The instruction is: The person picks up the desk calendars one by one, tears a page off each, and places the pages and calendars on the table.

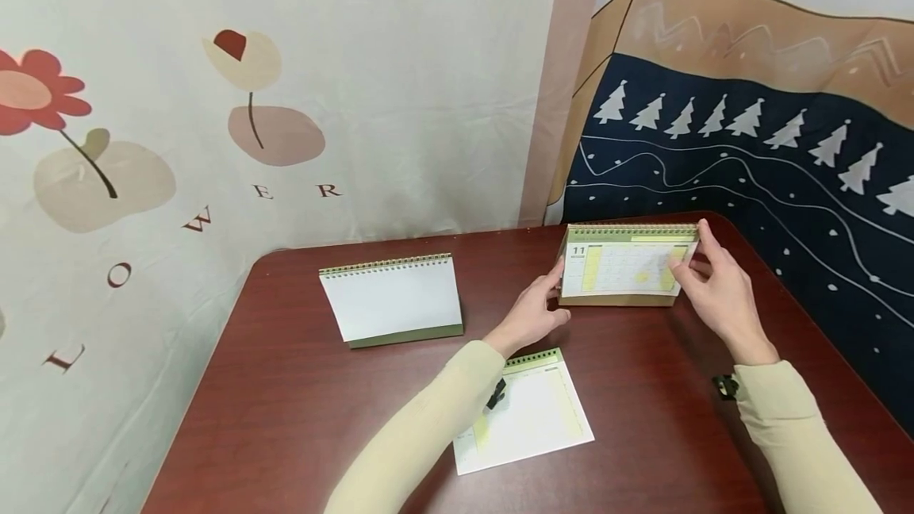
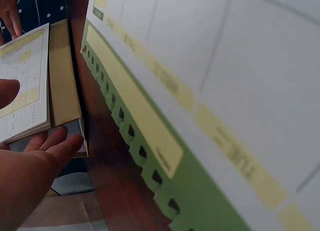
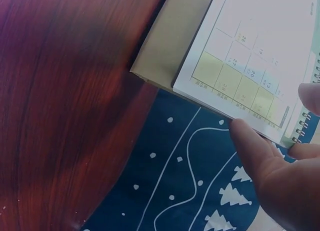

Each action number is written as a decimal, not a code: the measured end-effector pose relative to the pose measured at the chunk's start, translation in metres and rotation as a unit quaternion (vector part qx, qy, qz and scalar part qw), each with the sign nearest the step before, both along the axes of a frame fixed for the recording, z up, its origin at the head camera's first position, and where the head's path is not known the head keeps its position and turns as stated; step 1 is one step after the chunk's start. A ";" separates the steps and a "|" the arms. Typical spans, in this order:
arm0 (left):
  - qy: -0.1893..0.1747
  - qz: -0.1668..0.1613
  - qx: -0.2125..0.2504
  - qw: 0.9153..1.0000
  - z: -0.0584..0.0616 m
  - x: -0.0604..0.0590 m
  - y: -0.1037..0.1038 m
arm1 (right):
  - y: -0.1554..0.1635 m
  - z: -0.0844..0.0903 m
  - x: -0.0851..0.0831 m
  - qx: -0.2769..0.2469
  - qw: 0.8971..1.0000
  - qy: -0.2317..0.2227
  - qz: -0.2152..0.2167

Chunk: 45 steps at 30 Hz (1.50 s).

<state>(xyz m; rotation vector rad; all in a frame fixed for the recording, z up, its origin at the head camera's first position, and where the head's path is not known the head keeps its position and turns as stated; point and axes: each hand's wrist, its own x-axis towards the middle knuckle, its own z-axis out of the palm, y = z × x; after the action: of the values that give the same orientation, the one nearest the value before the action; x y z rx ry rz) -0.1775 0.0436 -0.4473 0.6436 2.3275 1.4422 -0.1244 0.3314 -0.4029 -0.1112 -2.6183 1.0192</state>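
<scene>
Left hand (image 1: 531, 312): fingers relaxed, touching left end of standing calendar (image 1: 627, 268), center right.
Right hand (image 1: 717, 288): pinching its right edge.

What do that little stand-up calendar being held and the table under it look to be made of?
The calendar looks like matte printed paper pages on a tan cardboard base, bound by a wire spiral along the top; the base's plain dull edge in the right wrist view suggests card. The table shows a glossy reddish-brown wood grain, possibly laminate rather than solid wood.
</scene>
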 end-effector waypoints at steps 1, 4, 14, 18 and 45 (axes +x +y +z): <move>0.001 0.000 0.001 1.000 0.000 0.000 0.000 | -0.001 0.000 0.000 0.001 1.000 0.002 -0.001; 0.004 0.000 0.008 1.000 0.001 0.000 -0.001 | -0.003 0.000 0.001 0.004 1.000 0.009 -0.004; 0.054 -0.014 0.019 0.998 0.010 0.004 -0.008 | -0.008 0.004 0.005 0.007 0.999 0.020 -0.026; 0.071 -0.019 0.008 0.997 0.013 0.007 -0.013 | -0.009 0.007 0.006 0.010 0.999 0.019 -0.024; 0.109 0.006 0.085 0.990 0.016 0.019 -0.041 | -0.025 0.029 0.015 0.009 1.000 -0.015 0.011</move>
<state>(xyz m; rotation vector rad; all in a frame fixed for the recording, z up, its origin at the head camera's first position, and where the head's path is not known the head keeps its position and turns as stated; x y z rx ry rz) -0.1588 0.0029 -0.4314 0.8760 2.3874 1.6633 -0.1092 0.3066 -0.3735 -0.0935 -2.6607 1.0091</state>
